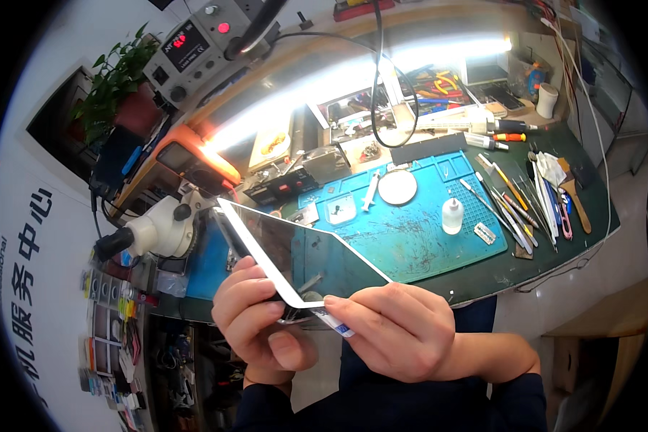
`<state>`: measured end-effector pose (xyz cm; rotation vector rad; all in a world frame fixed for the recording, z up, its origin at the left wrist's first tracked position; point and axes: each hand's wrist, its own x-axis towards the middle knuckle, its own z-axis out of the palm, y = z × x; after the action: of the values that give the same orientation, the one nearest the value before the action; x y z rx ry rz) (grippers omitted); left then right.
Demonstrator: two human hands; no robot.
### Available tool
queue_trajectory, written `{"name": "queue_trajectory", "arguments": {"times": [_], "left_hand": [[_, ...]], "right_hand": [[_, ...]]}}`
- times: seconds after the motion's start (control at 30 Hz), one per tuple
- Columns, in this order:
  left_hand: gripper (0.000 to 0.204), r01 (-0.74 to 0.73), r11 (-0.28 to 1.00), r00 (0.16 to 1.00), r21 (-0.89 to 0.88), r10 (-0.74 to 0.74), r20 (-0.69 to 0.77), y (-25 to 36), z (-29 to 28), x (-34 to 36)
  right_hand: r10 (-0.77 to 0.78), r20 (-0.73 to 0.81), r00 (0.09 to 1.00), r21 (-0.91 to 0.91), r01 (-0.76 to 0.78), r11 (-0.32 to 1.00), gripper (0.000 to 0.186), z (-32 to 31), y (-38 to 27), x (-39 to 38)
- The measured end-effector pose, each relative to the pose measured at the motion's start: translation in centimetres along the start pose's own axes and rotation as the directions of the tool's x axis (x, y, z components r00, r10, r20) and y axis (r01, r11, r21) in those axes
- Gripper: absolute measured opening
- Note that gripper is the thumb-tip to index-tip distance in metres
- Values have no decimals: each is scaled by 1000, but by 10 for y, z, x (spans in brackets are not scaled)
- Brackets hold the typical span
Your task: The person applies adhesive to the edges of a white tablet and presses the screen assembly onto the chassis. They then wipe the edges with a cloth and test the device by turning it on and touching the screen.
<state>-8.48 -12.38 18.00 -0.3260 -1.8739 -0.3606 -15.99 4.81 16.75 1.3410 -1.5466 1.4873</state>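
Observation:
Above the front edge of the bench I hold a tilted glass panel with a white border (261,252), which looks like a tablet's front glass. My left hand (255,313) grips its left edge, the fingers bent against the border and the thumb below. With thumb and fingers pinched together, my right hand (399,331) holds the near corner. A small blue-and-white strip (340,325) sticks out below that corner by the right fingertips. Whether it is attached to the panel, I cannot tell. Part of the blue work mat (417,252) lies behind the panel.
A microscope head (158,227) stands left of the panel. On the mat are a dropper bottle (452,216), a round white dish (397,187) and a syringe (371,191). Several tweezers and a brush (574,201) lie at right. An orange multimeter (194,158) stands back left.

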Motion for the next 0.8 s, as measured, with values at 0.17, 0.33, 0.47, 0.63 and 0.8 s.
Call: {"name": "queue_trajectory", "arguments": {"times": [0.17, 0.33, 0.47, 0.63, 0.8], "left_hand": [[30, -36, 995, 999, -90, 34, -26, -6, 0, 2], [35, -55, 984, 998, -167, 51, -28, -9, 1, 5], [36, -58, 983, 998, -173, 58, -4, -8, -2, 6], [34, -59, 984, 998, -168, 59, -7, -8, -4, 5], [29, -70, 983, 997, -167, 75, 25, -8, -7, 8]], "right_hand": [[35, -27, 999, -15, -35, 999, 34, 3, -14, 14], [30, -26, 999, -46, -32, 998, 32, 4, -18, 15], [30, -63, 998, -55, -34, 998, 31, 6, -23, 18], [86, -99, 991, -5, -87, 996, 32, 10, -26, 23], [126, -141, 982, 95, -113, 989, 31, 14, -25, 22]]}}
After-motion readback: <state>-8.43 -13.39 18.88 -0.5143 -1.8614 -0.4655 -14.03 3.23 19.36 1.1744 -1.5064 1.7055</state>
